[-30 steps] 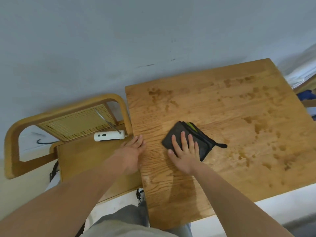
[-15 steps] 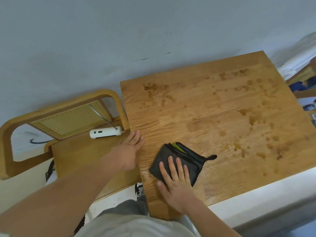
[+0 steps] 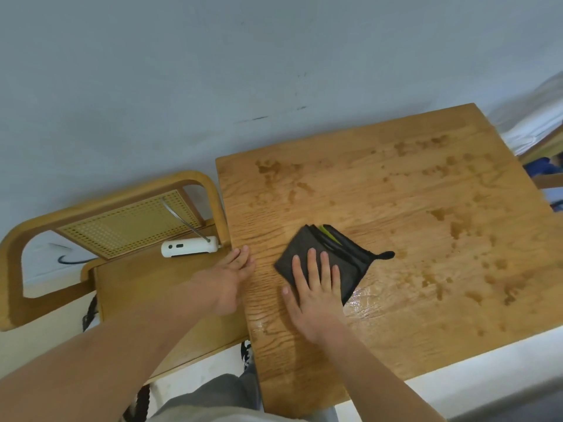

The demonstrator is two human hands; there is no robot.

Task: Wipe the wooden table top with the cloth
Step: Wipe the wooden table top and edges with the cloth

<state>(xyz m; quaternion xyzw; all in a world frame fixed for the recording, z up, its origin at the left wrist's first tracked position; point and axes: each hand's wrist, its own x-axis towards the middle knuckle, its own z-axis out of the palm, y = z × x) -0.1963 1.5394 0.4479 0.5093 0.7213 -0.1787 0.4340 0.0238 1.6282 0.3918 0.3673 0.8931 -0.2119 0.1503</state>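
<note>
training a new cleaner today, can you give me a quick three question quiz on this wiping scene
1. True or false: the right hand lies flat, fingers spread, on the dark folded cloth.
2. Where does the left hand rest? A) on the cloth B) at the left edge of the wooden table top C) on the white device
3. Fill in: dark damp spots show mostly on the far and ____ parts of the table top.

Key: 1 true; 2 B; 3 right
</note>
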